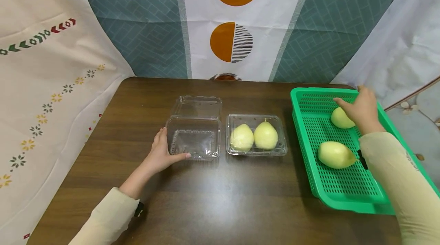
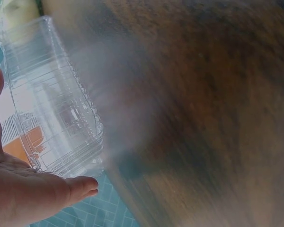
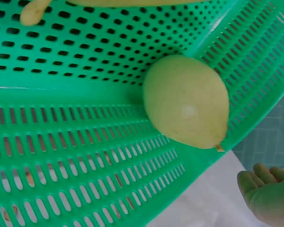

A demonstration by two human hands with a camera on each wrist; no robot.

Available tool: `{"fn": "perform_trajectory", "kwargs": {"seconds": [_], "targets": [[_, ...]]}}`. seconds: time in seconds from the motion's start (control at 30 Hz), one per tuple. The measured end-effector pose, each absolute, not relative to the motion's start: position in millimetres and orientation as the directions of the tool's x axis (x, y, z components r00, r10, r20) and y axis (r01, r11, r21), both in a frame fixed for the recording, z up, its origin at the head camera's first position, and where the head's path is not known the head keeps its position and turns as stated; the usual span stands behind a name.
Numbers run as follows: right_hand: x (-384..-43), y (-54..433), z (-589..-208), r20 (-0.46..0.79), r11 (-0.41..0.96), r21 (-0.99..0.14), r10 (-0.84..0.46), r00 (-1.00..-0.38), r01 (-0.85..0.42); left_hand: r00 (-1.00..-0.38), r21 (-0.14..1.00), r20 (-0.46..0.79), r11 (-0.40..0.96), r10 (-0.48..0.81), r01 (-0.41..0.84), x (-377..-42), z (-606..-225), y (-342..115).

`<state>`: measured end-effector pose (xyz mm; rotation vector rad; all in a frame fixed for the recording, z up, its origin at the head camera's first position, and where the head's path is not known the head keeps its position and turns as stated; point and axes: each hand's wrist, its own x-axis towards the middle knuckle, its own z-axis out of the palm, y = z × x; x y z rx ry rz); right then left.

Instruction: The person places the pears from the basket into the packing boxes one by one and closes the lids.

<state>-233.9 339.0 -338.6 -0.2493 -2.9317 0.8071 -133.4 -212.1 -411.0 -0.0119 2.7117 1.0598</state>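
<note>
My left hand (image 1: 160, 154) rests at the near left corner of an open clear plastic clamshell box (image 1: 193, 138). Its fingers lie along the left side and its thumb along the front edge; the left wrist view shows the thumb and fingers spread around that corner. Over the back right of a green plastic basket (image 1: 311, 153), my right hand (image 1: 365, 108) hovers with fingers apart. Just below it sits a pale yellow pear (image 3: 187, 101), and the right wrist view shows a gap between hand and pear. Another pear (image 1: 335, 155) lies on its side nearer the front.
A second clear box (image 1: 256, 154) stands right of the first, holding two pears (image 1: 266, 135) side by side. Both boxes and the basket are on a dark wooden table (image 1: 220, 207). Patterned cloth (image 1: 161, 23) hangs behind the table and along its sides.
</note>
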Motion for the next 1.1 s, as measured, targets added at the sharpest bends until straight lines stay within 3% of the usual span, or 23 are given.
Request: {"fn": "perform_trajectory", "kwargs": {"seconds": [0.7,1.1], "targets": [[-233,370,-368,-0.096,0.863,-0.446,0.217,-0.971,0.237,-0.982,0.675,-0.178,0.734,0.069,-0.071,-135,-414,-212],[-238,372,-384,-0.102,0.889,-0.429,0.128,-0.987,0.16,-0.983,0.682,-0.171,0.728,0.064,-0.071,-134,-417,-214]]}}
